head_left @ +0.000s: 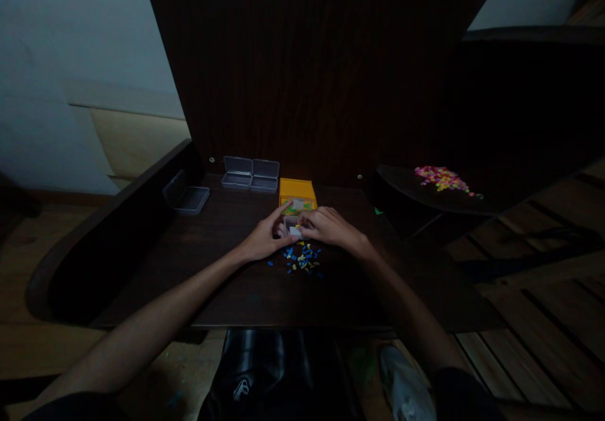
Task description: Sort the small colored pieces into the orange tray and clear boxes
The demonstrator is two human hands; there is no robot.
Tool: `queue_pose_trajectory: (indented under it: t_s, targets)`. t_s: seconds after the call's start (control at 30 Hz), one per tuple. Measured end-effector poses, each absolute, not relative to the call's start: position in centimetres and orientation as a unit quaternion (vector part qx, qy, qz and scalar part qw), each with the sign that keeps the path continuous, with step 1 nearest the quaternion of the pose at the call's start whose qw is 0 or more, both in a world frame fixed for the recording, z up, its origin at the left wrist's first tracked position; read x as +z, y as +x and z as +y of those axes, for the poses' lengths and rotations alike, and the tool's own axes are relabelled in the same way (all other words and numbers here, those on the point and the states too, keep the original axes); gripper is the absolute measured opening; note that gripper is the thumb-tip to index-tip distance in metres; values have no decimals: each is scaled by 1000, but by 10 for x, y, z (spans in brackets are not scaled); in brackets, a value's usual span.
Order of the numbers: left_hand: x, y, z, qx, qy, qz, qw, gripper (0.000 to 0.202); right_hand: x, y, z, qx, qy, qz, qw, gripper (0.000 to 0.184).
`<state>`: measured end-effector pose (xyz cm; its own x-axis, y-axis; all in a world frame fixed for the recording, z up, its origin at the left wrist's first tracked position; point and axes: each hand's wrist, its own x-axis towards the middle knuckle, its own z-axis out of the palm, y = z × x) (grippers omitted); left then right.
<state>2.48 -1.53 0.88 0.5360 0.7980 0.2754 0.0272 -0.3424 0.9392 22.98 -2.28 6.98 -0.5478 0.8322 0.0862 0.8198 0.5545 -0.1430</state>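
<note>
My left hand (pixel 265 237) grips the left side of a small clear plastic box (pixel 293 230), thumb along its near edge and forefinger stretched toward the back. Something white lies inside the box. My right hand (pixel 328 224) reaches over its right side, with thumb and fingers pinched on a small yellow piece (pixel 297 226). Just in front, a scatter of tiny blue and yellow pieces (pixel 302 258) lies on the dark wooden desk (pixel 227 288). Right behind the box stands an open yellow case (pixel 297 188), with green and yellow bits showing at its near part.
Two open clear boxes (pixel 250 183) stand side by side at the desk's back. Another open clear box (pixel 193 199) is by the raised left side panel (pixel 108 232). Pink, red and yellow pieces (pixel 444 179) are heaped on a side ledge (pixel 401 181) at right.
</note>
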Motion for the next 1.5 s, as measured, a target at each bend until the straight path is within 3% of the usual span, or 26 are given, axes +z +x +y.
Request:
queue_pose_trajectory:
  t_s: [0.33, 0.57, 0.8, 1.03, 1.2, 1.5]
  targets:
    - [6, 25, -13, 394, 710, 277, 514, 93, 74, 235, -22, 13, -457, -888, 48, 23]
    - [8, 22, -11, 399, 718, 290, 491, 93, 79, 235, -25, 52, -435, -894, 96, 26]
    - [11, 22, -10, 405, 708, 278, 508, 94, 79, 237, -25, 42, -441, -893, 76, 23]
    - [11, 20, -9, 402, 717, 273, 499, 93, 81, 234, -27, 45, -446, -891, 80, 36]
    - [13, 20, -9, 404, 719, 269, 498, 92, 78, 237, -25, 55, -445, -891, 71, 32]
    - [14, 16, -5, 404, 729, 262, 486, 90, 78, 248, -26, 122, -429, -882, 149, 33]
